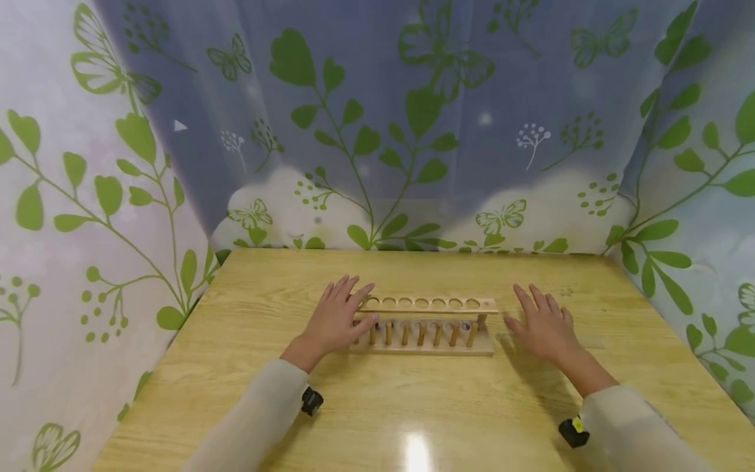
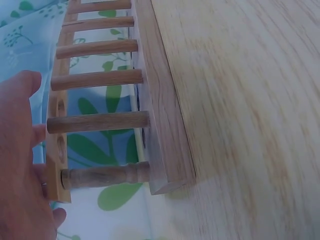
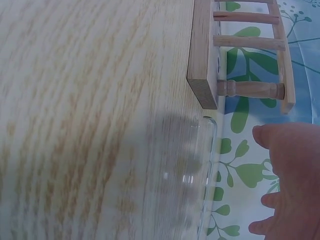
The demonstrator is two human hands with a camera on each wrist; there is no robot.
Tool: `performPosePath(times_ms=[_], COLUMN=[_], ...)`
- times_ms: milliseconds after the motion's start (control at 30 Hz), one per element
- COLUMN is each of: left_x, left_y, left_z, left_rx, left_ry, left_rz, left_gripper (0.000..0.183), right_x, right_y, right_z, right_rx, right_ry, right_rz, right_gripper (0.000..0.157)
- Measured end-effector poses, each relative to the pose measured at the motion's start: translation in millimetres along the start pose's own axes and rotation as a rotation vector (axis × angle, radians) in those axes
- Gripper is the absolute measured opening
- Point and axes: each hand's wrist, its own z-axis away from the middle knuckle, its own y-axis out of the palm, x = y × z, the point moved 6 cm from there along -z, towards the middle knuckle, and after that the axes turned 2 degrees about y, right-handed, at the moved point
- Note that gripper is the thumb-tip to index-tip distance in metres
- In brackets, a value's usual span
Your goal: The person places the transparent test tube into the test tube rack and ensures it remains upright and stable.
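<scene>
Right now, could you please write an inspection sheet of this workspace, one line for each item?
Surface: wooden table, pale grain, glossy light reflection near the front edge.
Job's things: wooden test tube rack, upright, its top holes look empty; a clear glass tube lies on the table beside its right end.
Clutter: nothing seen.
Grips: left hand touches the rack's left end with straight fingers; right hand lies flat on the table, apart from the rack.
Cables: nothing seen.
Surroundings: leaf and butterfly printed curtain on three sides.

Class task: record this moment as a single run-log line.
left hand: touches wooden rack, left end | right hand: flat on table, right of rack, apart | rack: upright, top holes empty
</scene>
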Motion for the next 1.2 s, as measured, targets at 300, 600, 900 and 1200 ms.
performPosePath(times_ms=[300,600,900,1200], left_x=[-3.5,-1.7,-1.9,-0.4], left_y=[6.7,8.5,7.5,10.6], left_z=[-1.1,-2.6,-1.8,-2.9], left_rx=[0.032,0.013,-0.028,-0.042], left_ry=[0.009,0.03,0.037,0.028], left_rz=[-0.008,-0.066,-0.066,-0.061], left_gripper=[0.068,0.067,0.065,0.064], right_x=[-4.4,-3.7,-9.1,-17.0], right_y=[1.5,-3.6,-9.2,-14.1], right_z=[2.4,1.8,-0.4,0.6], right_rx=[0.021,0.012,0.02,0.089], right_ry=[0.016,0.008,0.102,0.228], right_rz=[-0.008,-0.008,0.041,0.046], right_gripper=[0.072,0.071,0.061,0.055])
